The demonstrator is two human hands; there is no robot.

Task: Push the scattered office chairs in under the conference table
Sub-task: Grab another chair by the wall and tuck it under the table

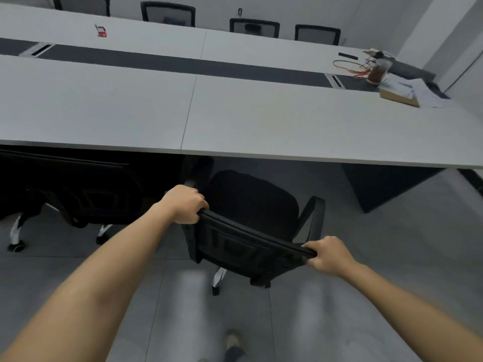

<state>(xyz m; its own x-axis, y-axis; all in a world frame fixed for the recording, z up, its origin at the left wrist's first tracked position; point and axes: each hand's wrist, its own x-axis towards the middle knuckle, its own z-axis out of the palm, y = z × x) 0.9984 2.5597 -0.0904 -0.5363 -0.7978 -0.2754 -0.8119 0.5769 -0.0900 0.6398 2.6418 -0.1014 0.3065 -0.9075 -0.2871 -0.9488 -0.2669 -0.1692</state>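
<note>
At the left, a neighbouring chair (pixel 86 194) is sitting tucked under the surface (pixel 287 121). The left hand (pixel 186 204) and right hand (pixel 329 256) are both closing their fingers around the top of the black chair (pixel 251 226), standing near the edge and angled. Pushed crooked, its armrest (pixel 315 218) could be catching the edge. Far right, a jar (pixel 377 71) is holding dark liquid.

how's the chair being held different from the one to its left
The held chair sits mostly out from the conference table, only its seat front near the edge; the left chair is tucked further under, in shadow. The held chair is gripped at the backrest top by the left hand and right hand; nobody touches the left chair. The held chair is angled to the table. Both are black mesh-backed chairs on light wheeled bases.
</note>
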